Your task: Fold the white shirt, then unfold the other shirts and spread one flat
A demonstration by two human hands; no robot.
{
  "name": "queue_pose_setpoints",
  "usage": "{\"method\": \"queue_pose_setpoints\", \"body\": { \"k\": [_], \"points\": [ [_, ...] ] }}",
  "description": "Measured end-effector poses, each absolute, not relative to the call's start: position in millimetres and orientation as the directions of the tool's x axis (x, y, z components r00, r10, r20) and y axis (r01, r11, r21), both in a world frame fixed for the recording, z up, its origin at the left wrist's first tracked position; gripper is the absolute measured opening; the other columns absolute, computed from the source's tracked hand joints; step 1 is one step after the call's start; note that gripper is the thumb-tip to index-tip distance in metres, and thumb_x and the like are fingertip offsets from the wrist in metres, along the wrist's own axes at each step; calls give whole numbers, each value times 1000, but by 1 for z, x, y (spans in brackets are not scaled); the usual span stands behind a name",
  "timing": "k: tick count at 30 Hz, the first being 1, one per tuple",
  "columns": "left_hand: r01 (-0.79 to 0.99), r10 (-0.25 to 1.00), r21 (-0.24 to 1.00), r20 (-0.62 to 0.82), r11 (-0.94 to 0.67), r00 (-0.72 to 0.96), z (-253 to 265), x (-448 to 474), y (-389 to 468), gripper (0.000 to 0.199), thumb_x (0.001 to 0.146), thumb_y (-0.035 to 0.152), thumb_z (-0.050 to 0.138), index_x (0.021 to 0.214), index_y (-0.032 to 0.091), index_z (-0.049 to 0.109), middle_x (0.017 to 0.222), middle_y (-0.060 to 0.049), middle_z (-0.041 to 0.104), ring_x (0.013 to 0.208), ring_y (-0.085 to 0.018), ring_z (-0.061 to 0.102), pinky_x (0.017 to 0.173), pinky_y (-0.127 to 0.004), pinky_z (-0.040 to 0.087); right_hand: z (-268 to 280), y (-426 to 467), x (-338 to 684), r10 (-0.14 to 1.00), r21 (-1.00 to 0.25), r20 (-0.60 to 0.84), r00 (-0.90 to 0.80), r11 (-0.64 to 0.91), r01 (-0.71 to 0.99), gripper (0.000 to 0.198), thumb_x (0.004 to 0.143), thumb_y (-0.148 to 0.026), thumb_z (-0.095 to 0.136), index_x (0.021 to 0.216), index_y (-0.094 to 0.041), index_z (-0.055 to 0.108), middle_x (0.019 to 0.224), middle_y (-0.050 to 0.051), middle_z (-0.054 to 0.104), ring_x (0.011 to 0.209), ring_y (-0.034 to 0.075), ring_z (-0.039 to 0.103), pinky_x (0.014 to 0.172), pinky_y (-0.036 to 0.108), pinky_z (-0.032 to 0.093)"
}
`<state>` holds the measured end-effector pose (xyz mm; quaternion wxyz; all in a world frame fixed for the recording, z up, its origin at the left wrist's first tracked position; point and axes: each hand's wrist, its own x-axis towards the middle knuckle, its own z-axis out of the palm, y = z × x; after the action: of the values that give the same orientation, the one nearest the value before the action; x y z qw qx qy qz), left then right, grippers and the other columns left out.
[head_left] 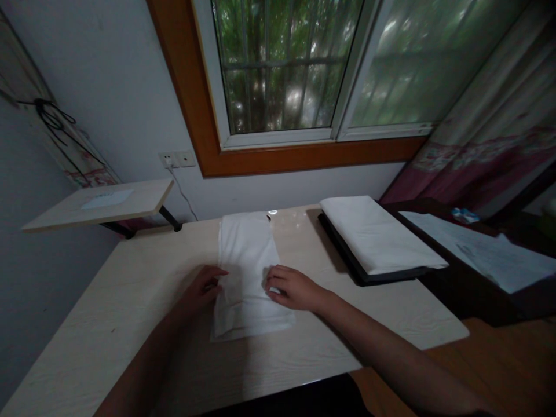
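A white cloth (245, 255), folded into a long strip, lies on the light wooden table (130, 313) and runs away from me toward the window. My left hand (203, 286) rests on the cloth's left edge near its middle, fingers curled against the fabric. My right hand (292, 288) presses on the cloth's right edge at the same height, fingertips on the fabric. Both hands sit flat on the cloth and do not lift it.
A black tray (360, 272) with a white folded sheet (377, 234) on it sits at the table's right. A dark side table (478, 295) with papers (478, 249) stands further right. A small shelf (104, 202) juts from the left wall. A wall socket (176, 158) lies below the window.
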<state>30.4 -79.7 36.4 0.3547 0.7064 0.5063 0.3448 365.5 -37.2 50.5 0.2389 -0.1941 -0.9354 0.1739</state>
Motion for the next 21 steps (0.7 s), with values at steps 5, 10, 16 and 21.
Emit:
{"method": "queue_pose_setpoints", "body": {
  "k": [5, 10, 16, 21],
  "points": [
    [505, 908, 813, 68, -291, 414, 36, 33, -94, 44, 86, 42, 68, 127, 29, 61, 126, -8, 52, 91, -17, 58, 73, -28, 51, 46, -43, 369, 440, -456, 360, -823, 852, 256, 16, 91, -33, 66, 100, -20, 66, 99, 7, 63, 99, 21, 57, 92, 37, 47],
    [422, 843, 867, -6, -264, 538, 43, 17, -106, 31, 91, 43, 64, 116, 26, 67, 115, -6, 58, 90, -16, 59, 78, -29, 49, 43, -41, 377, 450, -486, 321, -833, 834, 263, 39, 83, -50, 75, 107, -20, 66, 107, 9, 61, 103, 23, 55, 94, 38, 45],
    [488, 804, 848, -137, -206, 578, 55, 9, -115, 20, 92, 39, 62, 98, 24, 74, 97, -5, 67, 89, -18, 64, 82, -31, 50, 46, -43, 387, 463, -515, 228, -856, 804, 298, 62, 68, -61, 83, 114, -23, 66, 113, 8, 58, 105, 24, 52, 95, 38, 43],
    [514, 778, 835, -186, -197, 600, 61, 15, -118, 20, 89, 38, 63, 94, 26, 78, 91, -5, 74, 87, -20, 68, 82, -33, 52, 49, -44, 393, 464, -525, 206, -861, 796, 303, 68, 65, -63, 83, 118, -25, 65, 117, 7, 56, 108, 24, 52, 97, 37, 42]
  ]
}}
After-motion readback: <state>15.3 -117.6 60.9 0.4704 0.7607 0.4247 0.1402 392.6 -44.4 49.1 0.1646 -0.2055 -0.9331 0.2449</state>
